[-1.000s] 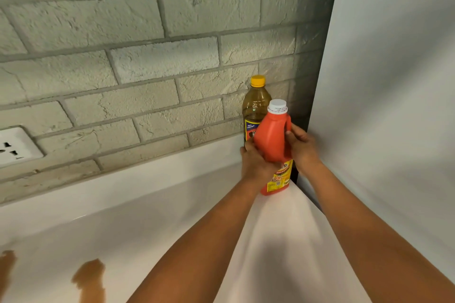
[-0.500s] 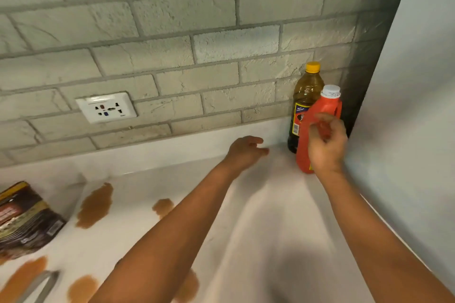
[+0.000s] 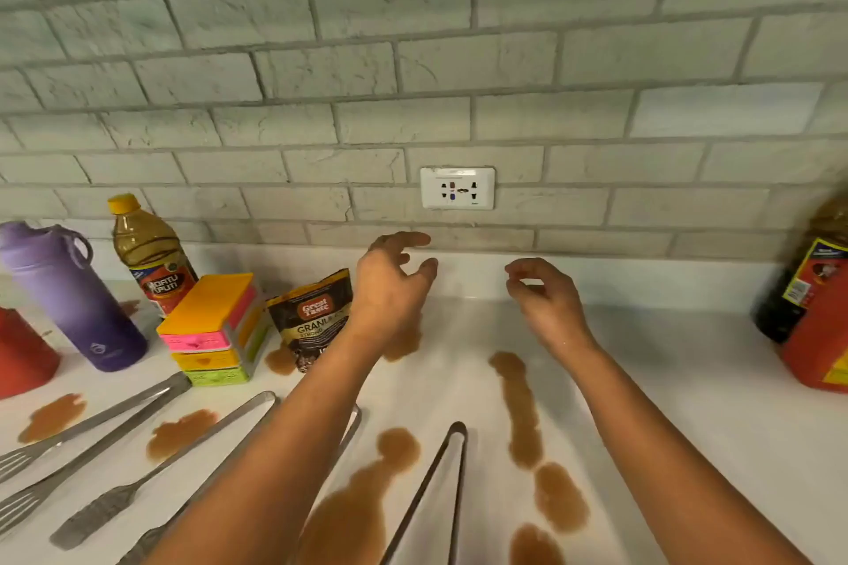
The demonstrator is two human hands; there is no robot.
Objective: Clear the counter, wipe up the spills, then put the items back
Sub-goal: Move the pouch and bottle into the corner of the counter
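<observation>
I see even, soft indoor light with faint shadows; brick wall lines bow from wide-angle distortion, and the edges look slightly smeared.

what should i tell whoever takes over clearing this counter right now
Left hand and right hand: both hover over the white counter, fingers loosely curled, no grip on anything.
Done: orange jug and dark oil bottle stand at the far right.
Left to clear: purple flask, yellow-capped oil bottle, stacked coloured sponges, black coffee pouch, steel tongs, forks.
Brown spills are unwiped; then put the items back.
</observation>
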